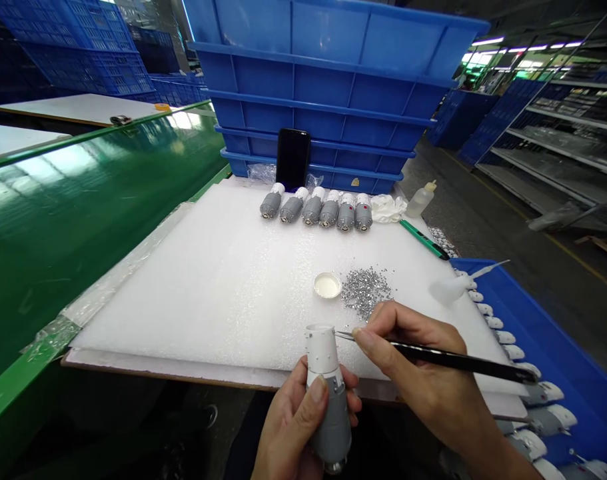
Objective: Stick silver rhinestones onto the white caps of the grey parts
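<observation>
My left hand (pixel 299 417) is wrapped round a grey and white capsule-shaped model part (pixel 333 407), its white open end tilted up. Small studs dot the white section. Between thumb and fingers, my right hand (pixel 423 373) pinches black tweezers (pixel 448 359). Their fine tips lie at the right side of the white rim; whether they grip a tiny piece is too small to tell. Just beyond stands a small round dish (pixel 327 285) with whitish contents. A pile of tiny silvery pieces (pixel 367 292) is spread to the right of that dish, on the white foam sheet (pixel 223 287).
Several similar model parts (pixel 328 211) line up at the back, before a phone (pixel 292 160) and stacked blue crates (pixel 323 87). On the right are a green cutter (pixel 424 240), a squeeze bottle (pixel 421 199), another bottle (pixel 450 288) and a blue bin (pixel 548 320) holding more parts.
</observation>
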`<state>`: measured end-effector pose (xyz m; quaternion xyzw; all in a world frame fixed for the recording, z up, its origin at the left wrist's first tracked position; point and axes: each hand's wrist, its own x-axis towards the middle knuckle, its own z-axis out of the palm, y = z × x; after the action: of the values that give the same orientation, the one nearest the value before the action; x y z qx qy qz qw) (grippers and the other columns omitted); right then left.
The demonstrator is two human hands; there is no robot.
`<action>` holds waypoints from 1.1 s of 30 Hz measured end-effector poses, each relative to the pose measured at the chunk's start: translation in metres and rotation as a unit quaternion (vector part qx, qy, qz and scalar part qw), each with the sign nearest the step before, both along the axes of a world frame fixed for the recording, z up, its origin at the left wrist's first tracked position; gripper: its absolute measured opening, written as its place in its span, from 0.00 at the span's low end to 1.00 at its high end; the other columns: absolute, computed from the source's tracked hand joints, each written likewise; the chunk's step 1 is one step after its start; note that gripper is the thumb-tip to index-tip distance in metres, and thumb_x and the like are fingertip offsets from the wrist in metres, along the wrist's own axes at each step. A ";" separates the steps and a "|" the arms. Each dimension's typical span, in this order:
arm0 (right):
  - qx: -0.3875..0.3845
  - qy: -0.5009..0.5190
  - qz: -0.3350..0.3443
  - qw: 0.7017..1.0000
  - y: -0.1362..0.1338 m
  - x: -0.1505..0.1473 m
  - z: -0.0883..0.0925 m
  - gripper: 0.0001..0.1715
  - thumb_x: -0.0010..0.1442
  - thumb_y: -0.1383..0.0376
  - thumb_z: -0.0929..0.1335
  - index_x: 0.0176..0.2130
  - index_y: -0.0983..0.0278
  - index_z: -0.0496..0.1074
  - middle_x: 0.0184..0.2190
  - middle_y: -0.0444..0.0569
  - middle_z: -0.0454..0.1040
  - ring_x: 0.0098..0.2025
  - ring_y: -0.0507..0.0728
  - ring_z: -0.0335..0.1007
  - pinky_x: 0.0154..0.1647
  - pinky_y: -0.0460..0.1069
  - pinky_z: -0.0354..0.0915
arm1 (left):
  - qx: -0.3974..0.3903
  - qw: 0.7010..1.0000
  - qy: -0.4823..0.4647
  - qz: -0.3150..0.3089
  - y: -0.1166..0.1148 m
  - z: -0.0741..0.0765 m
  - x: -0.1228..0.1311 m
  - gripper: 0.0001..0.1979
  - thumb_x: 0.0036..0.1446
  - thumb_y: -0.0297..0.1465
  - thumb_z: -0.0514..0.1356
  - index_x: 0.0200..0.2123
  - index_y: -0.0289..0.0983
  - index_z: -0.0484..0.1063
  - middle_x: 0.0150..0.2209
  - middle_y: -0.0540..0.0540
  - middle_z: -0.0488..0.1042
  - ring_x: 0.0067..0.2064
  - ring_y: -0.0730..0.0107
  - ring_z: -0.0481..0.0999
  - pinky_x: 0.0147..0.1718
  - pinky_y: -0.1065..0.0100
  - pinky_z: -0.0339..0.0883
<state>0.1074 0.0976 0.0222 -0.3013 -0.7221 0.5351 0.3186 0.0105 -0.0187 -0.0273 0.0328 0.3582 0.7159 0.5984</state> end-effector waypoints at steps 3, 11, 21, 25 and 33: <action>0.043 0.008 -0.017 0.999 0.000 0.008 -0.002 0.12 0.61 0.62 0.70 0.27 0.61 0.68 0.22 0.41 0.67 0.23 0.49 0.61 0.21 0.43 0.58 | 0.018 0.993 -0.101 -0.050 -0.002 0.003 -0.002 0.20 0.63 0.41 0.57 0.42 0.30 0.80 0.35 0.39 0.80 0.31 0.68 0.77 0.31 0.72 0.70; 0.202 0.046 0.045 0.977 0.003 0.022 -0.018 0.07 0.61 0.72 0.69 0.36 0.62 0.69 0.27 0.43 0.69 0.27 0.49 0.66 0.25 0.45 0.61 | -0.011 0.976 -0.118 -0.184 -0.003 -0.004 0.002 0.42 0.68 0.48 0.35 0.22 0.26 0.76 0.10 0.52 0.55 0.11 0.83 0.50 0.10 0.81 0.46; 0.264 0.042 0.077 0.960 0.011 0.024 -0.017 0.08 0.61 0.74 0.70 0.37 0.63 0.68 0.27 0.43 0.69 0.27 0.49 0.65 0.25 0.45 0.61 | 0.011 0.976 -0.174 -0.132 -0.002 0.000 0.006 0.33 0.69 0.44 0.41 0.38 0.26 0.78 0.18 0.42 0.72 0.15 0.80 0.66 0.14 0.81 0.57; 0.261 0.043 0.083 0.961 0.013 0.024 -0.018 0.08 0.61 0.75 0.70 0.37 0.63 0.69 0.27 0.44 0.69 0.27 0.49 0.66 0.25 0.45 0.62 | 0.005 0.975 -0.177 -0.135 -0.002 -0.001 0.007 0.32 0.69 0.45 0.43 0.38 0.26 0.78 0.17 0.43 0.72 0.16 0.79 0.67 0.17 0.80 0.62; 0.273 0.062 0.088 0.956 0.016 0.025 -0.020 0.08 0.60 0.76 0.69 0.36 0.64 0.69 0.25 0.45 0.71 0.28 0.51 0.67 0.27 0.46 0.63 | -0.002 0.975 -0.171 -0.143 0.000 -0.002 0.007 0.28 0.65 0.46 0.51 0.38 0.27 0.78 0.17 0.46 0.71 0.15 0.81 0.64 0.16 0.81 0.60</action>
<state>0.1321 0.1133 0.0024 -0.1045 -0.8432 0.3611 0.3843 0.0176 -0.0183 -0.0290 -0.0398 0.2435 0.6171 0.7472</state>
